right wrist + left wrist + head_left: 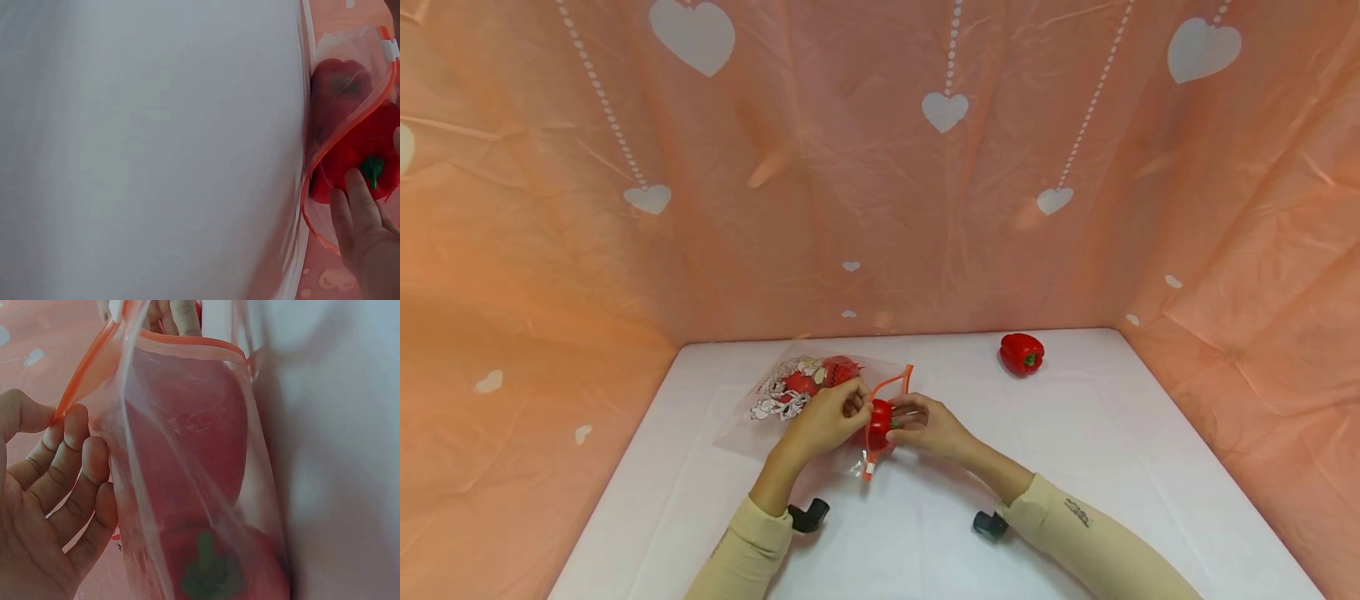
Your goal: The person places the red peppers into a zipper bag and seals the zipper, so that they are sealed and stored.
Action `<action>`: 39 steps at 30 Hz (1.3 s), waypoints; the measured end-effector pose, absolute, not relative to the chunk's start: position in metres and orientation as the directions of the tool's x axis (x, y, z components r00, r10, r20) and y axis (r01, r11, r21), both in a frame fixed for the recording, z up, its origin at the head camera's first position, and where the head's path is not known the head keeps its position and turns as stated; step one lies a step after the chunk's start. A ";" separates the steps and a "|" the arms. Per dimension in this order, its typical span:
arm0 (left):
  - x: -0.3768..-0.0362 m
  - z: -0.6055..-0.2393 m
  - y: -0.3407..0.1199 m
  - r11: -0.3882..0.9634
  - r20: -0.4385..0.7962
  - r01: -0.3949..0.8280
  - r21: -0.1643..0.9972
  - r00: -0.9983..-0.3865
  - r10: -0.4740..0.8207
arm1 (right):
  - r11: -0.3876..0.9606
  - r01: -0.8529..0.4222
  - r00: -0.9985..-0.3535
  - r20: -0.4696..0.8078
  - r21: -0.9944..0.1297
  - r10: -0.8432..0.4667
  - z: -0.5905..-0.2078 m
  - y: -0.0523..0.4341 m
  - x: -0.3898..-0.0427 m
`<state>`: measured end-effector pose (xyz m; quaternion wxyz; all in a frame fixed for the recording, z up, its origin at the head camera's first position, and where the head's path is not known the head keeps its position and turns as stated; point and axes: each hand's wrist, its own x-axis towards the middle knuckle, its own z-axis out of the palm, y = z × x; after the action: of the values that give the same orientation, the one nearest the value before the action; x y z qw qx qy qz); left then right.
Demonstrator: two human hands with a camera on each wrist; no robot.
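Head view, on my distant monitor, placed the glossy red bell pepper with a green stem (880, 423) in the mouth of the clear plastic bag with cartoon print (782, 406), between the two hands. Its stem faced the right hand (936, 427), the nearer one, and its long axis ran roughly into the bag. That hand was not clenched; its fairly straight fingers touched the stem end. The left hand (831, 421) pinched the orange zip rim (194, 340) (the left wrist view settled that for me). Hazy film blurred the red shapes inside, so I couldn't count them. The right wrist view cut off much of the right hand, including nearly all its thumb.
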<state>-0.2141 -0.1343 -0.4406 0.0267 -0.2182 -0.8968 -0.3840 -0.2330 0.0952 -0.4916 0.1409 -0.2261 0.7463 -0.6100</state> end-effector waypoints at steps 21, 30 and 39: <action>-0.216 -0.442 -0.134 0.603 0.220 0.425 0.675 -0.896 0.386 | 0.107 -0.109 -0.848 0.036 -0.988 -0.529 -0.492 0.075 -0.231; -0.217 -0.442 -0.134 0.601 0.233 0.438 0.668 -0.891 0.391 | 0.180 -0.133 -0.861 0.024 -0.975 -0.508 -0.495 0.065 -0.234; -0.217 -0.444 -0.134 0.603 0.237 0.438 0.666 -0.892 0.386 | 0.211 -0.129 -0.867 0.007 -0.969 -0.498 -0.495 0.061 -0.233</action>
<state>-0.2168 -0.1339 -0.4438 0.0345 -0.2302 -0.8946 -0.3814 -0.2327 0.0609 -0.4947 0.1557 -0.2055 0.7624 -0.5935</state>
